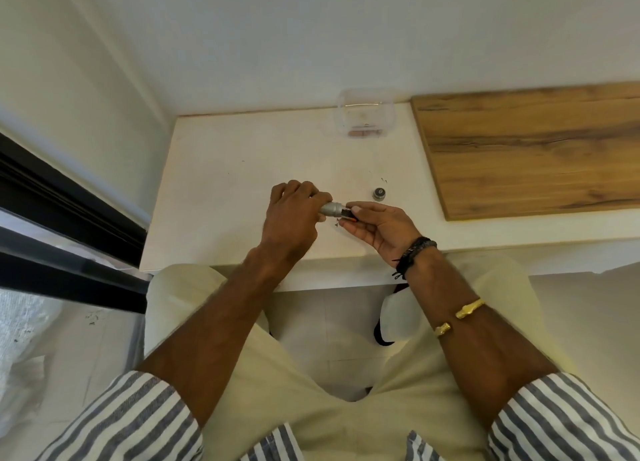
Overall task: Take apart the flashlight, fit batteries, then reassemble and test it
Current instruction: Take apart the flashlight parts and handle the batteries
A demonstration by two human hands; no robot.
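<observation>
My left hand [294, 214] is closed around the silver flashlight body [331, 208], whose open end points right. My right hand [375, 228] pinches a dark battery holder [347, 213] with an orange mark, its end sitting in the mouth of the body. Both hands hover just above the white table [225, 190]. The flashlight's small dark end cap [379, 193] stands alone on the table, a little to the right of my right fingertips. Most of the body is hidden inside my left fist.
A clear plastic box [363, 117] sits at the table's back edge against the wall. A wooden board [526, 148] covers the surface to the right. A dark window frame [69, 218] runs along the left. My knees are under the table's front edge.
</observation>
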